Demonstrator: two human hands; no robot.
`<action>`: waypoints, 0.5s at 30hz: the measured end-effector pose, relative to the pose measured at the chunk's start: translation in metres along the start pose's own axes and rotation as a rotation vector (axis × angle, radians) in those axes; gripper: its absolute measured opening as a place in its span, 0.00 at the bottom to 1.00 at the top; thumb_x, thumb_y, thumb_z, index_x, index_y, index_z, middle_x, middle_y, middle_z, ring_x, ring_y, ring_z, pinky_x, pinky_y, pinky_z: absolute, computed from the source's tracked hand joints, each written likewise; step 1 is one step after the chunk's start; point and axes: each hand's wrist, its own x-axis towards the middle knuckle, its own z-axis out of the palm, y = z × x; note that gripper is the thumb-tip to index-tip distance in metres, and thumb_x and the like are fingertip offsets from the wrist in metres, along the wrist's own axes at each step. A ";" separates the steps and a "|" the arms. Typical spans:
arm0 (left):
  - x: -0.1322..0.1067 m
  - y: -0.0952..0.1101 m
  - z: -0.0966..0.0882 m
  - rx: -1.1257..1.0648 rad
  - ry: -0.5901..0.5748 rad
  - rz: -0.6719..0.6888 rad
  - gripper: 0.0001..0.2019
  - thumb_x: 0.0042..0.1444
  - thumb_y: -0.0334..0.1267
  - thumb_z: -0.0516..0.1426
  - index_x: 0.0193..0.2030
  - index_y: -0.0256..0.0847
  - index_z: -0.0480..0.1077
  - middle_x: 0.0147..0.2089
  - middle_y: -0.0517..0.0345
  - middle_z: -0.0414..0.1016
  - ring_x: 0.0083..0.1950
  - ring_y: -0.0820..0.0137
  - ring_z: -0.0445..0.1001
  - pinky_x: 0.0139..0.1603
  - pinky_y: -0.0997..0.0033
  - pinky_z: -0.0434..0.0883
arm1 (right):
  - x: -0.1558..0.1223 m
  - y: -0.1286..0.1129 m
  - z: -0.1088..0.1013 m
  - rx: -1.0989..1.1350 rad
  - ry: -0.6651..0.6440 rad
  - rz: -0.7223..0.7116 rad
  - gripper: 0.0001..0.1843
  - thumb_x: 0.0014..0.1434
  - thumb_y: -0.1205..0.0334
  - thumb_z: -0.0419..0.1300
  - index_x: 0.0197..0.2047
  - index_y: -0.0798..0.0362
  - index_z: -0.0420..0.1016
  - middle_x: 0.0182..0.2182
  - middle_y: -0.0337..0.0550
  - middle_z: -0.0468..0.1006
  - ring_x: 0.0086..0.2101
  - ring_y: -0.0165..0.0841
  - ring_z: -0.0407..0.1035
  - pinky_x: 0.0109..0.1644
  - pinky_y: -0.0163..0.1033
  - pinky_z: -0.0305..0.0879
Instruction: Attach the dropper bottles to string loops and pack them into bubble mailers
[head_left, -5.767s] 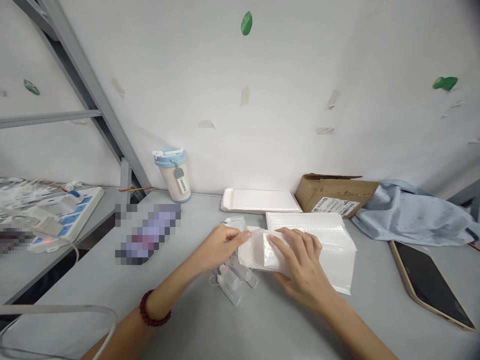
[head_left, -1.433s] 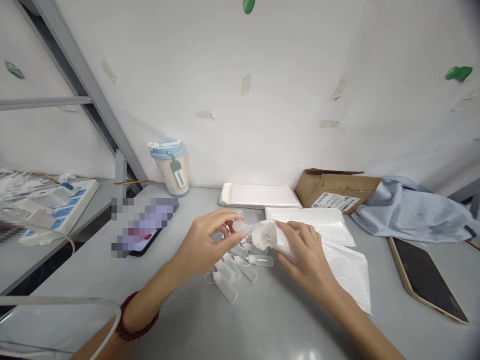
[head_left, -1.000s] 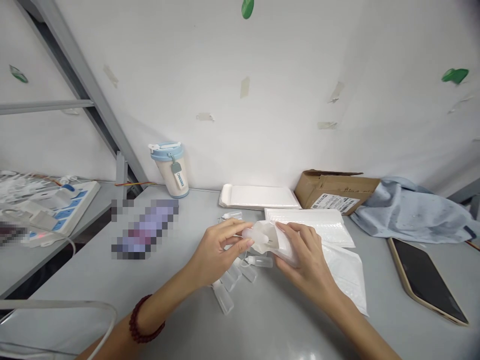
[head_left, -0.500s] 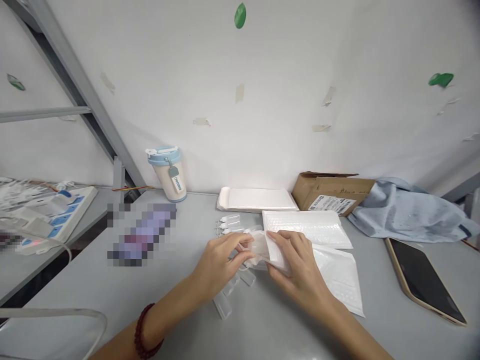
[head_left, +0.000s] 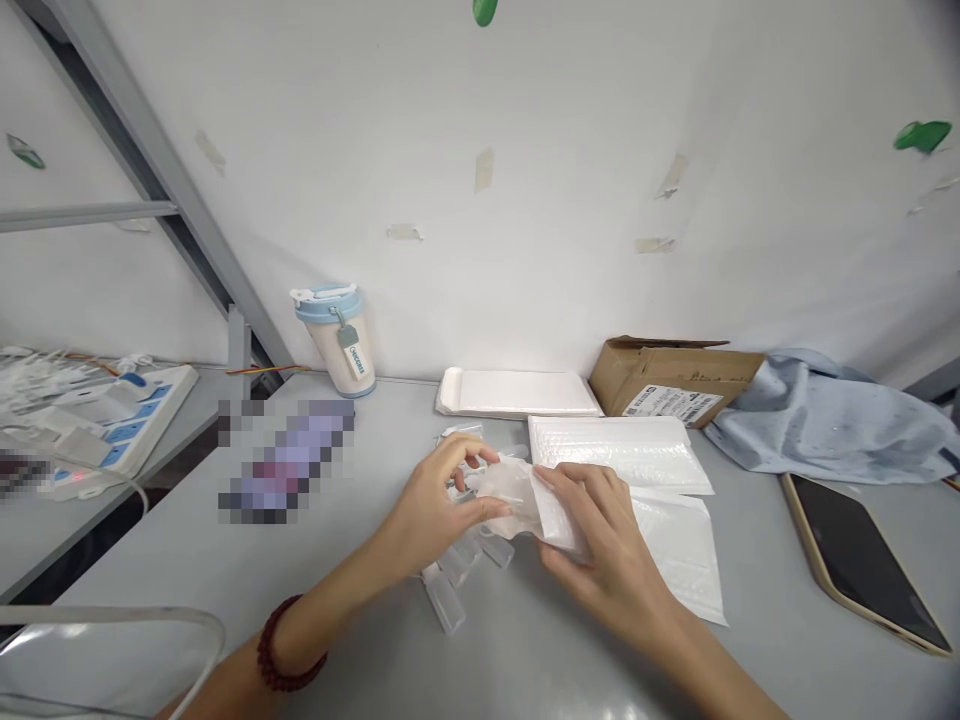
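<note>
My right hand [head_left: 600, 545] grips a white bubble mailer [head_left: 679, 545] at its open mouth, lifted slightly off the grey table [head_left: 360, 640]. My left hand [head_left: 439, 505] is at that mouth, fingers curled around the flap [head_left: 499, 490] and pinching its edge. Several small clear plastic dropper bottles [head_left: 450, 590] lie on the table just below and behind my left hand. Whether a bottle is inside my left fingers cannot be seen.
More white mailers [head_left: 619, 450] and a white stack [head_left: 517, 393] lie behind. A cardboard box [head_left: 675, 385], blue cloth [head_left: 832, 425], tablet [head_left: 862, 560], lidded cup [head_left: 337, 340], a blurred-out object [head_left: 289, 460] and a power strip [head_left: 97, 430] surround the spot.
A second ago my left hand was pushing a small bottle into the mailer's mouth. Now the bottle is out of sight and the left fingers pinch the flap; the mailer sits lower.
</note>
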 end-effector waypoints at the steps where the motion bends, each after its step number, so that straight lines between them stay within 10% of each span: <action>1: 0.002 -0.001 -0.003 -0.081 -0.052 -0.048 0.18 0.44 0.36 0.65 0.43 0.43 0.68 0.45 0.56 0.68 0.38 0.71 0.68 0.37 0.71 0.69 | 0.000 -0.001 -0.001 0.004 0.004 0.001 0.32 0.52 0.70 0.55 0.60 0.48 0.52 0.46 0.50 0.62 0.45 0.42 0.58 0.45 0.49 0.60; 7: 0.007 -0.004 -0.014 -0.398 -0.472 -0.213 0.13 0.47 0.38 0.62 0.39 0.36 0.70 0.36 0.56 0.72 0.37 0.71 0.70 0.38 0.72 0.68 | 0.000 -0.007 -0.002 0.065 0.001 -0.073 0.32 0.51 0.72 0.54 0.59 0.51 0.55 0.45 0.50 0.63 0.44 0.42 0.59 0.45 0.48 0.61; 15: -0.004 0.004 0.009 -0.186 -0.300 -0.178 0.15 0.45 0.35 0.61 0.23 0.39 0.54 0.22 0.69 0.52 0.25 0.78 0.51 0.24 0.79 0.52 | 0.001 -0.014 0.001 0.029 0.022 -0.188 0.30 0.48 0.73 0.55 0.57 0.58 0.59 0.44 0.53 0.65 0.44 0.42 0.59 0.44 0.48 0.60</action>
